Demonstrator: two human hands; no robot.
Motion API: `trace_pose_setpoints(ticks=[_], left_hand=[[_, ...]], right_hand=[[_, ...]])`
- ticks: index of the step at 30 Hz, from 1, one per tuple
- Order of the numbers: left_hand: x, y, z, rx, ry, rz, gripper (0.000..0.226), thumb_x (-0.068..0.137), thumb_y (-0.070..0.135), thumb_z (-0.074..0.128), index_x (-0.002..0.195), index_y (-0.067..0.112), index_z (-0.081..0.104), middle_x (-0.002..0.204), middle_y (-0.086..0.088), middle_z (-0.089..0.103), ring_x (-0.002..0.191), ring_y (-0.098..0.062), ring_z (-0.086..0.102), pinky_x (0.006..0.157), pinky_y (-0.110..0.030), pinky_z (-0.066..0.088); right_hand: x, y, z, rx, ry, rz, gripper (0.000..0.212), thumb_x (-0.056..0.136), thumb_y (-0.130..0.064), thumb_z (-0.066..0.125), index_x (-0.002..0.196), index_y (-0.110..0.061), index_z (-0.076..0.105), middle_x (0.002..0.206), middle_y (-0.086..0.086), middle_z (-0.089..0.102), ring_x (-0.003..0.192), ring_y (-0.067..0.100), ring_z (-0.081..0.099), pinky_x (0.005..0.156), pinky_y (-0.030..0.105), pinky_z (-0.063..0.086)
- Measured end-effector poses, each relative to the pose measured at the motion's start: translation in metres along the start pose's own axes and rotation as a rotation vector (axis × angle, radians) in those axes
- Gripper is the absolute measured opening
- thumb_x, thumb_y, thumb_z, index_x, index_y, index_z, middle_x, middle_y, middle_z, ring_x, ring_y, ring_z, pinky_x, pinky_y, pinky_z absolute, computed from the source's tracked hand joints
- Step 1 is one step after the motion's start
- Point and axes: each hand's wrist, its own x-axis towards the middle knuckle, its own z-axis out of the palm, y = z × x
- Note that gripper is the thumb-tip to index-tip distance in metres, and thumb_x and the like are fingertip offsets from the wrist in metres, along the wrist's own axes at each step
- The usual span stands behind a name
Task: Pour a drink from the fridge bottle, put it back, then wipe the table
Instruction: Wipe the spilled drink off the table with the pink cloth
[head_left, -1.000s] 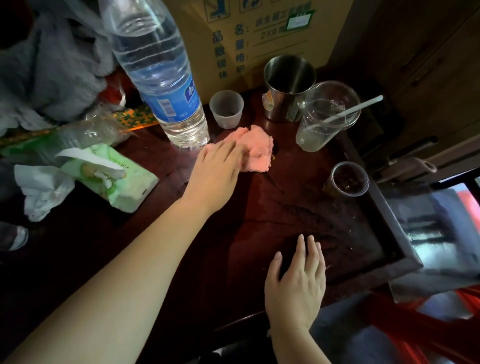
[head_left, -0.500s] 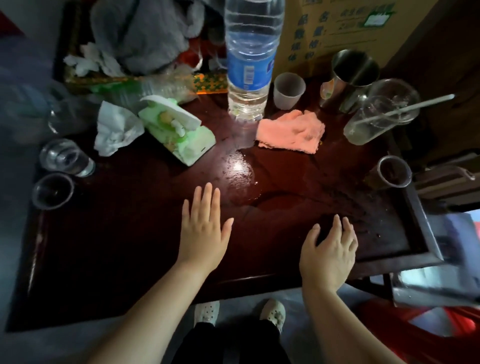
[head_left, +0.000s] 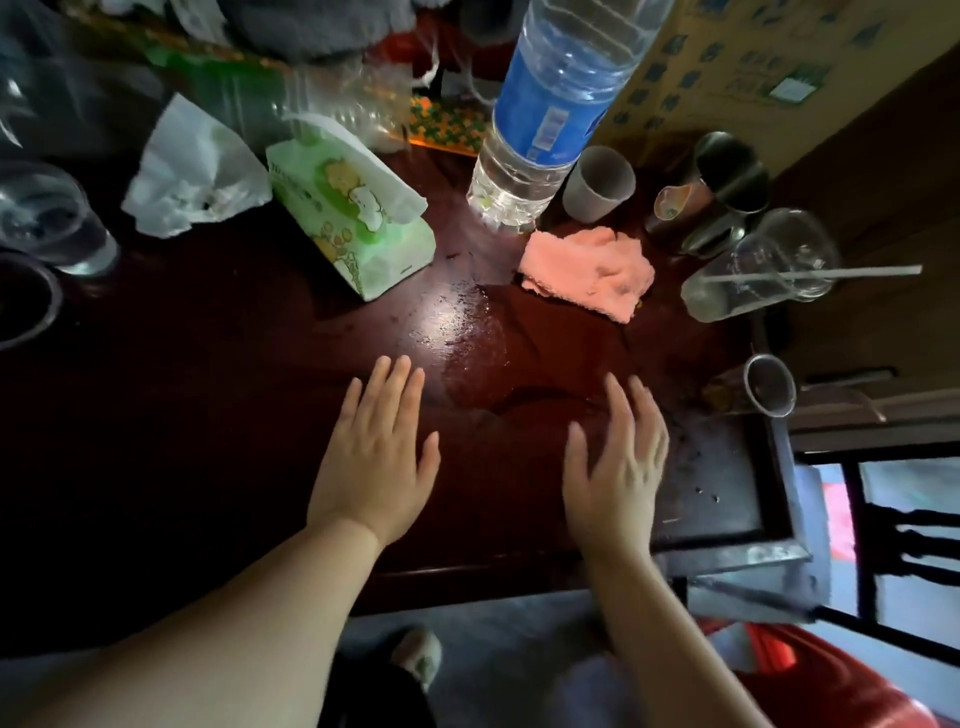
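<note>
- The pink cloth (head_left: 587, 273) lies crumpled on the table (head_left: 208, 389), right of centre in the upper half of the frame. Neither hand touches it. Its folds hide its underside and true outline.
- Its long axis runs from left to lower right. The surface looks fluffy, like towelling, bunched into soft ridges.
- The water bottle (head_left: 545, 104) stands on its base just above and left of the cloth. Its neck and cap are cut off by the upper edge. Its long axis runs up and to the right in the frame. It is clear, with a blue label.
- A wet patch (head_left: 467, 332) shines on the dark red table just below and left of the cloth, between the cloth and the hands.
- The left hand (head_left: 376, 457) lies palm down at lower centre, its fingers straight and close together, holding nothing.
- The right hand (head_left: 615, 467) is just beside it, tilted, its fingers straight with the thumb apart, holding nothing. Whether its palm touches the table cannot be told.
- A small cup (head_left: 597, 184) stands just right of the bottle's base, and a steel mug (head_left: 722, 182) farther right.
- A clear plastic cup (head_left: 763, 265) with a straw (head_left: 831, 274) stands right of the cloth.
- A green tissue pack (head_left: 353, 218) and a crumpled tissue (head_left: 192, 171) sit in the upper left.
- The glasses (head_left: 52, 218) at the left edge are dim and partly cut off.
</note>
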Motion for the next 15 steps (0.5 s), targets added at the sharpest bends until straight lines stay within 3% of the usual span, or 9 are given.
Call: trace_pose_setpoints(ticks=[2, 4, 8, 11, 15], left_hand=[[0.0, 0.0, 0.0, 0.009, -0.012, 0.002, 0.063, 0.093, 0.038, 0.028, 0.144, 0.001, 0.033, 0.152, -0.016, 0.031, 0.143, -0.028, 0.022, 0.116, -0.043, 0.014], [0.0, -0.001, 0.0, 0.02, -0.024, -0.004, 0.063, 0.093, 0.039, 0.027, 0.144, 0.002, 0.032, 0.153, -0.014, 0.029, 0.144, -0.027, 0.02, 0.116, -0.043, 0.014], [0.003, -0.001, 0.0, 0.004, -0.032, -0.019, 0.063, 0.093, 0.04, 0.027, 0.145, 0.004, 0.033, 0.154, -0.013, 0.028, 0.145, -0.025, 0.018, 0.117, -0.043, 0.015], [0.003, 0.0, 0.001, 0.004, -0.028, -0.02, 0.063, 0.094, 0.041, 0.027, 0.145, 0.004, 0.032, 0.154, -0.013, 0.028, 0.145, -0.025, 0.017, 0.117, -0.044, 0.018], [0.003, -0.001, 0.001, -0.006, -0.018, -0.023, 0.063, 0.094, 0.04, 0.027, 0.145, 0.005, 0.032, 0.154, -0.012, 0.028, 0.145, -0.025, 0.018, 0.117, -0.044, 0.019]], right_hand=[[0.054, -0.009, 0.005, 0.058, -0.003, -0.176, 0.043, 0.092, -0.021, 0.052, 0.133, -0.009, 0.05, 0.136, 0.015, 0.046, 0.128, 0.026, 0.039, 0.111, 0.029, 0.024], [0.111, -0.013, 0.019, 0.044, 0.011, -0.21, 0.04, 0.091, -0.022, 0.052, 0.129, -0.01, 0.053, 0.131, 0.014, 0.05, 0.124, 0.027, 0.041, 0.107, 0.03, 0.026], [0.171, -0.005, 0.053, -0.008, -0.03, 0.024, 0.034, 0.088, -0.036, 0.052, 0.116, -0.02, 0.063, 0.12, 0.012, 0.051, 0.114, 0.03, 0.046, 0.099, 0.042, 0.038], [0.176, 0.001, 0.073, -0.186, -0.107, 0.068, 0.04, 0.088, -0.046, 0.048, 0.117, -0.022, 0.061, 0.126, 0.013, 0.049, 0.122, 0.033, 0.041, 0.103, 0.046, 0.033], [0.182, 0.005, 0.077, -0.134, -0.164, 0.096, 0.04, 0.088, -0.047, 0.047, 0.118, -0.024, 0.058, 0.131, 0.012, 0.046, 0.129, 0.031, 0.035, 0.107, 0.05, 0.029]])
